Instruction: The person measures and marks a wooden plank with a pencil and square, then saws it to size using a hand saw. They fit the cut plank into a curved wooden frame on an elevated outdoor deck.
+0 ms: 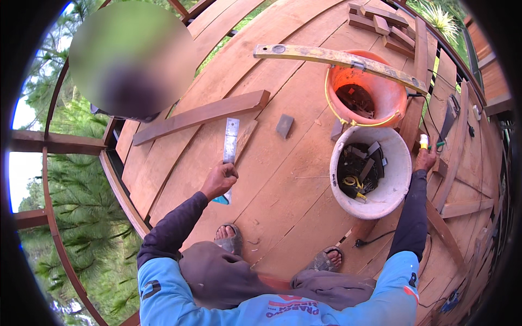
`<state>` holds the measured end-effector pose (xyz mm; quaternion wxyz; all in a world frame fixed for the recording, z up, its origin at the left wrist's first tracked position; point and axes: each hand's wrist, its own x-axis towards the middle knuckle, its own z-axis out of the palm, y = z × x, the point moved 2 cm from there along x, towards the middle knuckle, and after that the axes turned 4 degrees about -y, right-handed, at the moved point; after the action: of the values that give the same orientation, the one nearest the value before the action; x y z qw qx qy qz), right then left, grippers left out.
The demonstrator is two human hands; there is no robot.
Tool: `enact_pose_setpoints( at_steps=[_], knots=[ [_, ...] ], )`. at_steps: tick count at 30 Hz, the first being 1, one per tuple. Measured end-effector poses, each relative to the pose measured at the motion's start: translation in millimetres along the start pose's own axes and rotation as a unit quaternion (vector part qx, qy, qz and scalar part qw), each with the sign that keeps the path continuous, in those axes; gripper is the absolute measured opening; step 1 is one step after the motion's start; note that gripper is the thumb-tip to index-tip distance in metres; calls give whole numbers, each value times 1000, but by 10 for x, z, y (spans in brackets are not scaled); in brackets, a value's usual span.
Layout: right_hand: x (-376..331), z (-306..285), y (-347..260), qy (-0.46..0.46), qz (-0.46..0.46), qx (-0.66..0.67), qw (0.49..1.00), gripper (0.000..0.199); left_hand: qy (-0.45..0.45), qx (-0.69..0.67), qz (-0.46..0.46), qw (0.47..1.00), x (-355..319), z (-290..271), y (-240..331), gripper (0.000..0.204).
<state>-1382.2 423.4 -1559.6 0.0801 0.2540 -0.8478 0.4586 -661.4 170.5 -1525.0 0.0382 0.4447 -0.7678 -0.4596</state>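
Blue-shirted shoulders and dark sleeves fill the bottom edge, with two sandalled feet just beyond them on a deck of reddish-brown wooden planks (283,185). Left of the white bucket (399,163), the left hand (219,181) is closed around the lower part of a flat metal square (230,142), a long silver blade that reaches away from the person across the boards; a small blue patch shows under the hand. Just right of the bucket, the right hand (426,160) grips a small tool with a pale yellow top (423,141); what kind of tool it is cannot be told from here, and a green-handled piece lies beside it.

Dark tools and a yellow item sit inside the white bucket. Touching its far side stands an orange bucket (380,92), and a worn yellow spirit level (340,58) rests across that rim. Left of the buckets, a small grey block (284,125) lies alone, and farther left a loose plank (201,116) runs diagonally. Short offcuts (380,24) are stacked beyond the orange bucket. A black cable (375,238) trails on the near side of the white bucket. Dark railings edge the raised deck, with green pine trees (76,179) below.
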Motion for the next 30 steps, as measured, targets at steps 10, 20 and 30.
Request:
enact_pose_setpoints(
  at_steps=[10,20,30],
  knots=[
    [-824,-713,-2408,-93,-125,206,966,45,-123,56,42,990,-377,809,-877,15],
    [-1969,-202,-3758,-334,-295,43,894,39,4,182,227,957,728,23,-570,24],
    [-3049,386,-4017,-550,-261,67,790,30,127,438,-136,879,1586,-1659,-1337,80]
  ],
)
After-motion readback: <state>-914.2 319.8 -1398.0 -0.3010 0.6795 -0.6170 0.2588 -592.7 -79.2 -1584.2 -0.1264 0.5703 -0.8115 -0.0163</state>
